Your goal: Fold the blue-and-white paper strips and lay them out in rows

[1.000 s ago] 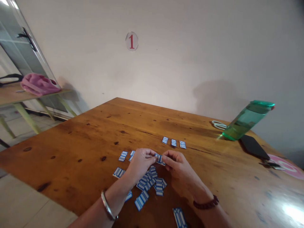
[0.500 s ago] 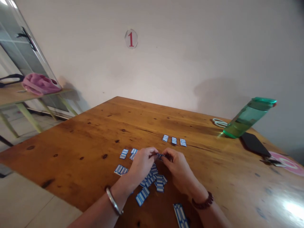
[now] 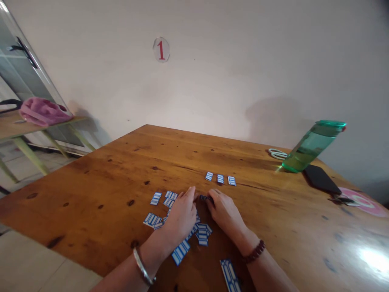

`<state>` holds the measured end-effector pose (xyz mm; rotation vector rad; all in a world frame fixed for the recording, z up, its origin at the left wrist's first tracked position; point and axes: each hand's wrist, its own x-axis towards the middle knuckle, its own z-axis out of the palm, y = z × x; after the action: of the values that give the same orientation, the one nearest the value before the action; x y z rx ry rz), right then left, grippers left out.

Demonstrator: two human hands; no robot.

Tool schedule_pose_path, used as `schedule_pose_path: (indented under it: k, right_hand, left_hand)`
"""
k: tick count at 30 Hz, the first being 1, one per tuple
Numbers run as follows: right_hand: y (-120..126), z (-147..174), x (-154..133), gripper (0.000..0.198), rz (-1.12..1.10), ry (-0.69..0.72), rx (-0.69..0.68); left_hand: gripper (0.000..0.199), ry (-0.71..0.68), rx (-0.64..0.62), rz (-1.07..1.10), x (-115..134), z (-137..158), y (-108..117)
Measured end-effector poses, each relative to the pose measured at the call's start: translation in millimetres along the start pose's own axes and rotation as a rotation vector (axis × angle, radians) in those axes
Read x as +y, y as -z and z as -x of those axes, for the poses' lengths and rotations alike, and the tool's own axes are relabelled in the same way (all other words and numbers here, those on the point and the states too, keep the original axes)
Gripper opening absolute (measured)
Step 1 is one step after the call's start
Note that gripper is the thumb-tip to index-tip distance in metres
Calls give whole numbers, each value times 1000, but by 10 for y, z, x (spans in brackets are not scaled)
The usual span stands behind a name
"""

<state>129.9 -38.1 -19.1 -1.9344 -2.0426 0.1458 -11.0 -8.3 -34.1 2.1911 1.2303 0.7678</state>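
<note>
My right hand (image 3: pixel 225 211) pinches a small blue-edged label sheet (image 3: pixel 204 197) between thumb and fingertips, just above the table; it shows almost edge-on and dark. Left of it, my left hand (image 3: pixel 182 213) has its fingers stretched out, close to the held sheet but apart from it. Beneath and around the left hand lies a loose pile of white label sheets with blue borders (image 3: pixel 203 234), partly hidden by that hand. Three small label sheets (image 3: pixel 220 179) lie in a row beyond my hands. A longer label strip (image 3: pixel 230 275) is near my right forearm.
On the right of the wooden table (image 3: pixel 121 170) a green bottle (image 3: pixel 313 146) stands beside a coiled white cable (image 3: pixel 277 153), a black flat case (image 3: pixel 321 179), keys (image 3: pixel 343 199) and a pink round mat (image 3: pixel 369 205). A pink cloth (image 3: pixel 45 111) lies on another table at left.
My left fingers have come off the label sheet and straightened, moving slightly left. The right hand keeps the sheet. The whole view has shifted a little.
</note>
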Motion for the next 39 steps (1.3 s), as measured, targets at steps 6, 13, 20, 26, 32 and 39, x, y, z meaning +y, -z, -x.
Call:
schedule_pose_path:
  k: [6,13,20,26,32,39]
  right_hand:
    - [3,0,2,12,-12,8,9]
    - [-40,-12,34,13,-218,-22,86]
    - [-19,-12,-23,19,-1210,-206,54]
    - [-108,45,-140,19,-1441,-263,12]
    - [-60,48,-145,17,-1312,-238,120]
    - [27,13,-68,14,-926,-101,170]
  left_hand:
    - [54,23,-43,-22,2,4,-23]
    - [47,45,36,174,24,-16,21]
    - [15,209,38,715,150,-77,166]
    - [7,331,30,847,204,-60,177]
    - [6,252,71,636,166,-86,179]
    - [9,148,98,450,168,-85,175]
